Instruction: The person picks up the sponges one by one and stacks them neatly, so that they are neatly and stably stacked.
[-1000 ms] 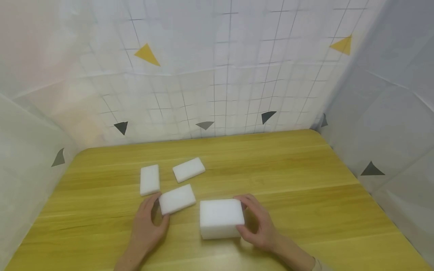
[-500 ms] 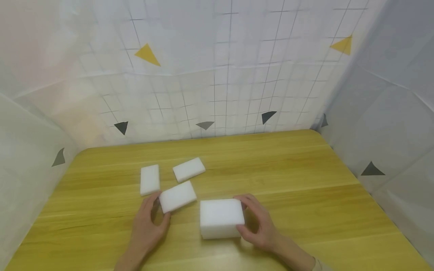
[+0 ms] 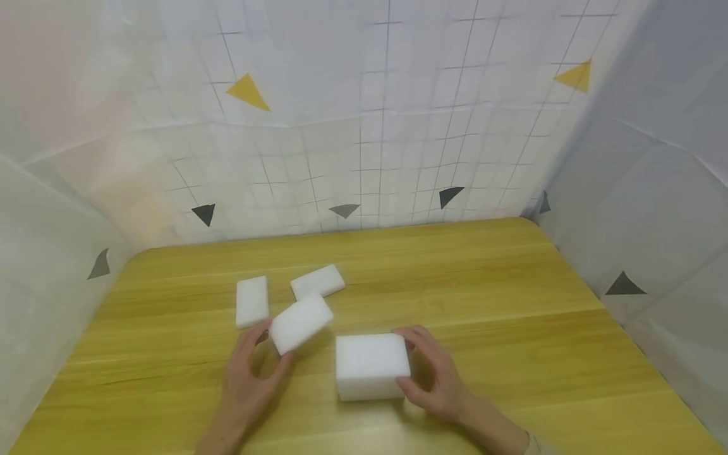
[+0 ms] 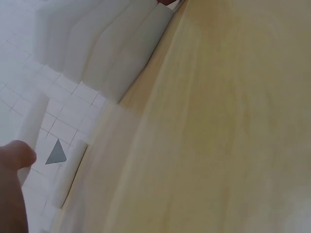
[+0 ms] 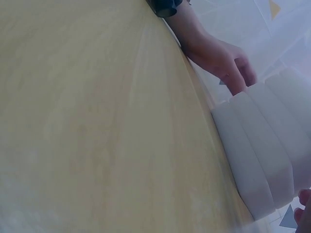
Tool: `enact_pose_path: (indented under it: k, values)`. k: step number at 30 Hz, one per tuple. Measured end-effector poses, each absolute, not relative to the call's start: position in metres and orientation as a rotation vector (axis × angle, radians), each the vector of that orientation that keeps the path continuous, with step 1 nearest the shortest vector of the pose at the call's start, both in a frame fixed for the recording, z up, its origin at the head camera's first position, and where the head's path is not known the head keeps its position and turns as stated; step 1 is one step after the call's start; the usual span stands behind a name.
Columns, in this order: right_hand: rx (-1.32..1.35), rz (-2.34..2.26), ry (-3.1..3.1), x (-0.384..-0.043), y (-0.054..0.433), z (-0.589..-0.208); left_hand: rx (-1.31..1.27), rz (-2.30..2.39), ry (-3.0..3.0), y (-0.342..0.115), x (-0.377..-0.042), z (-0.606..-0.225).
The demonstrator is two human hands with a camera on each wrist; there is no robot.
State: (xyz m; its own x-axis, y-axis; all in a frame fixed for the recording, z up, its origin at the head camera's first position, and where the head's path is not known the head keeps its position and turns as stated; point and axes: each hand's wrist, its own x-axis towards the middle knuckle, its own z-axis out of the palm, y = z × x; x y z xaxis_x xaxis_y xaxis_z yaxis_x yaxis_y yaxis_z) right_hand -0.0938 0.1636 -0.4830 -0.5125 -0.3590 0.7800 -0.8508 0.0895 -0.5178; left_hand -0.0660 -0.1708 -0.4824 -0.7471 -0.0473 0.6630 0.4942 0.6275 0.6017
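Pinching a tilted white oblong block [image 3: 301,322] are left fingers [image 3: 279,372]; right fingers [image 3: 415,392] grip a layered white stack [image 3: 372,366].

In the head view, the tilted block [image 3: 301,323] in the left hand [image 3: 246,384] covers part of the near side of the far block [image 3: 320,280]. The right hand [image 3: 436,384] partly hides the right end of the stack [image 3: 372,360]. The picture's near edge cuts off the left forearm [image 3: 218,436] and the right sleeve [image 3: 536,444]. In the left wrist view, the tilted block is blurred, and a red patch [image 4: 166,2] is too small to identify. In the right wrist view, the stack runs out of frame and a dark object [image 5: 164,7] is cut off.
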Motion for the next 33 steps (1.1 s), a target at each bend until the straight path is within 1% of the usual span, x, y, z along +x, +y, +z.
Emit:
enact_pose_path:
  k: [13,23,33]
  values:
    - [1.193,1.422,-1.919,-0.094,0.164,-0.484,-0.555,-1.085,-1.911,-0.156,-0.065,-0.461]
    - [1.199,1.412,-1.916,-0.093,0.163,-0.481,-0.52,-1.074,-1.799,-0.155,-0.066,-0.47]
    - [1.22,1.41,-1.899,-0.093,0.164,-0.482,-0.504,-1.112,-1.671,-0.144,-0.065,-0.467]
